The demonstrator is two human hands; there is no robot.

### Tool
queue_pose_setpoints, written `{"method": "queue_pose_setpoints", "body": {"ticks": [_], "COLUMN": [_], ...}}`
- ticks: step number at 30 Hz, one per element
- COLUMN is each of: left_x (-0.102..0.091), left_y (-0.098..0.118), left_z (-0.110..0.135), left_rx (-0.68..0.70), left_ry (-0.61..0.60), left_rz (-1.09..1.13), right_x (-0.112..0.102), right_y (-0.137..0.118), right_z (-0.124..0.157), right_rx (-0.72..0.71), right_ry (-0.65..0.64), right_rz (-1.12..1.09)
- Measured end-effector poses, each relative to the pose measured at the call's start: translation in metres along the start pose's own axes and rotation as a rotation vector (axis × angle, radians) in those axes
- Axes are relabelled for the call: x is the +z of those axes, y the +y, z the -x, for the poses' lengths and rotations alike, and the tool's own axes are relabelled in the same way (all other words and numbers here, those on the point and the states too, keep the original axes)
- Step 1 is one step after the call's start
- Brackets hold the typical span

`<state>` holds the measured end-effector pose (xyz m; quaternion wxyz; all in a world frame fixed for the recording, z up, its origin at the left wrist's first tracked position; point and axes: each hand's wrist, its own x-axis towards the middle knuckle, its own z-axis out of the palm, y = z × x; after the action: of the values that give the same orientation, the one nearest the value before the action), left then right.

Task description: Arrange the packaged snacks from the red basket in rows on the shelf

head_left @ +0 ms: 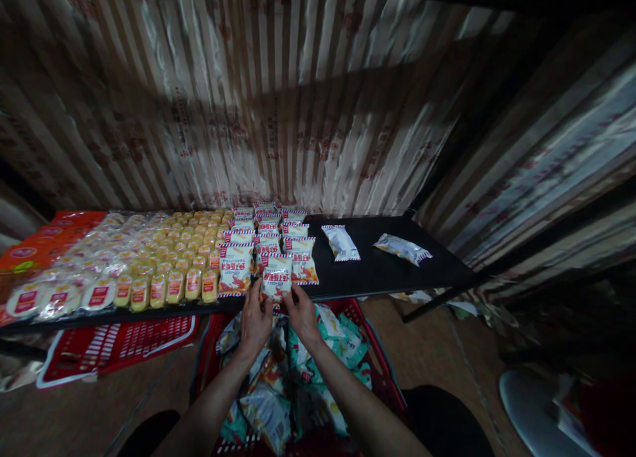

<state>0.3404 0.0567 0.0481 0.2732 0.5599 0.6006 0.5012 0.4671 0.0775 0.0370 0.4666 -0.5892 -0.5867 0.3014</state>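
Observation:
Both hands hold one white snack bag [277,276] with red lettering and a striped top edge, at the front of the black shelf [342,281]. My left hand [256,318] grips its lower left side, and my right hand [303,314] its lower right. Rows of matching bags stand just behind and beside it, including one at the left [235,269] and one at the right [302,261]. Under my forearms is a red basket [382,364] filled with white-and-orange bags [268,410] and green bags [342,341].
Small yellow packaged cakes [175,285], round white packets [99,293] and orange packs [44,242] fill the shelf's left. Two bags lie flat farther right, a silver-white one [341,243] and another [402,248]. A second red basket [119,344] sits below the shelf. Striped sheeting [278,106] hangs behind.

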Motion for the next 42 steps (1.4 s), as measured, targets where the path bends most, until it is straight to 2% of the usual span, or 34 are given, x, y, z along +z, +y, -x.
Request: {"method": "queue_pose_setpoints", "body": {"ticks": [12, 17, 22, 34, 42], "left_x": [0.006, 0.005, 0.005, 0.008, 0.009], "left_y": [-0.009, -0.01, -0.011, -0.019, -0.018], "left_z": [-0.003, -0.005, -0.006, -0.008, -0.009], "left_rx": [0.113, 0.166, 0.189, 0.218, 0.251], "left_ry": [0.034, 0.06, 0.066, 0.016, 0.028], "left_rz": [-0.13, -0.209, -0.231, -0.275, -0.269], "right_x": [0.007, 0.014, 0.018, 0.022, 0.024], "right_y": [0.0, 0.002, -0.001, 0.0, 0.003], "right_z": [-0.008, -0.013, -0.019, -0.023, -0.022], "right_rx": [-0.011, 0.009, 0.049, -0.027, -0.053], "right_ry": [0.028, 0.058, 0.035, 0.092, 0.138], "right_rz": [0.086, 0.09, 0.13, 0.218, 0.182]}}
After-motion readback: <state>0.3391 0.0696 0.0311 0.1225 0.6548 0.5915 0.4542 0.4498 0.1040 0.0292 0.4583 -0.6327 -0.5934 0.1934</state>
